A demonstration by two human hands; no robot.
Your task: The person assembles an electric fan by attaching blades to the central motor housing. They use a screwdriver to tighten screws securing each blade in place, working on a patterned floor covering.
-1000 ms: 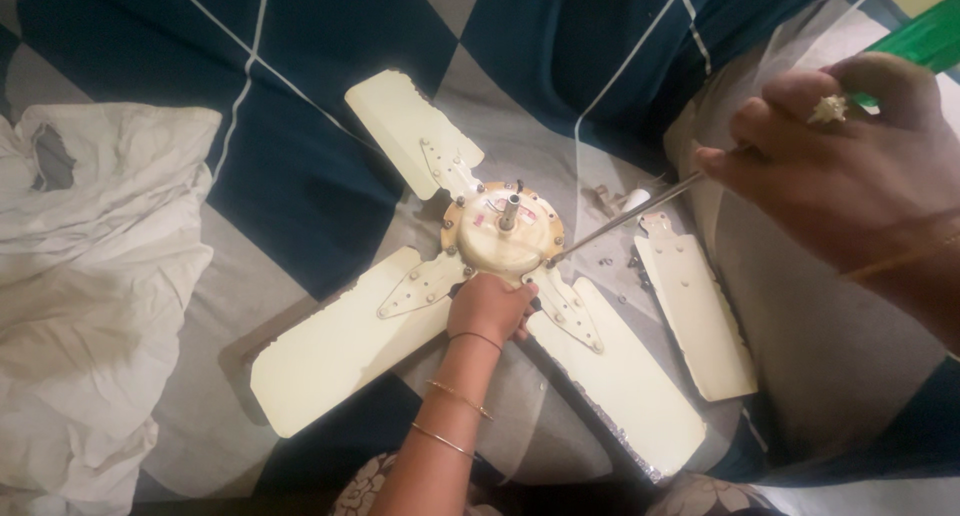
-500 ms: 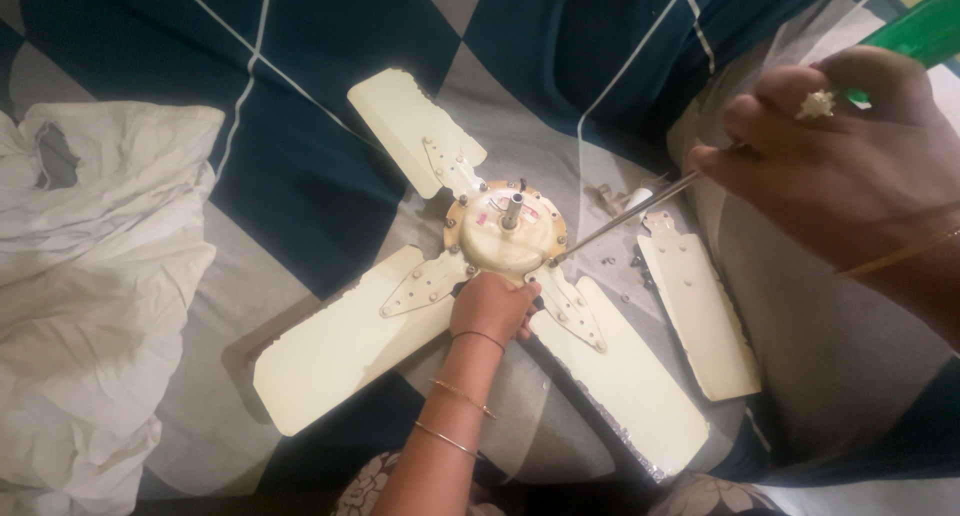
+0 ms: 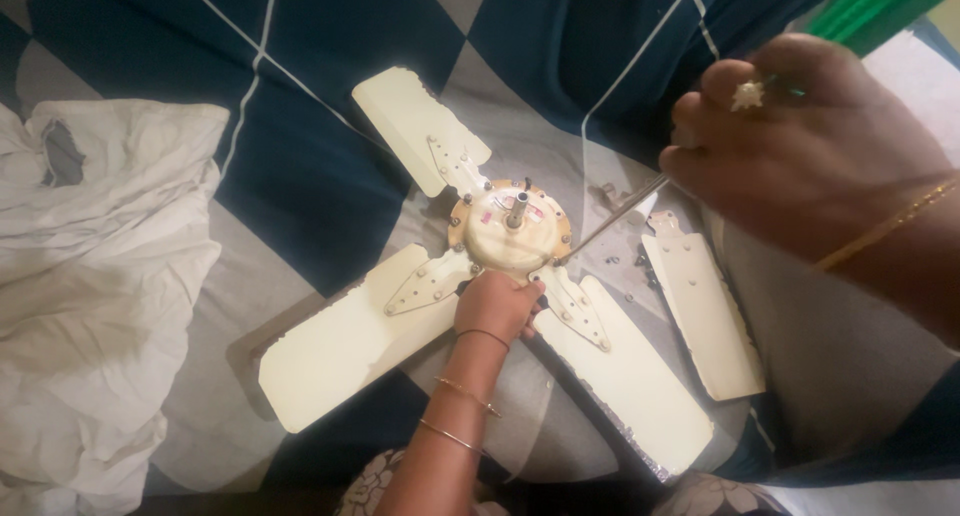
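Ceiling fan (image 3: 505,266), cream-coloured and stripped of one blade, lies flat on a bed covered by a navy-and-grey checked sheet (image 3: 300,176), its motor hub (image 3: 510,231) facing up with the short shaft standing at the centre. We press our left hand (image 3: 495,304) against the near rim of the hub, fingers curled together and clamped on its edge, which we judge is there to keep the fan from turning on the soft bedding. Our right hand (image 3: 800,151), wearing a ring and a gold bangle, is closed on the green handle of a long screwdriver (image 3: 620,211), whose thin metal shank slants down to the hub's right edge and meets it at one of the rim screws; the low angle seems set by the hand working from the right of the hub. Three blades are on the hub: one points away from us, up and left of the hub, and two spread toward us, to the lower left and lower right. A fourth, detached blade (image 3: 703,316) lies just right of the hub, near but apart from it, its bracket end turned toward the hub. Between that blade and the hub a few small loose screws (image 3: 628,268) rest on the sheet, close at hand. Well left of the hub sits a crumpled white cloth (image 3: 90,276).
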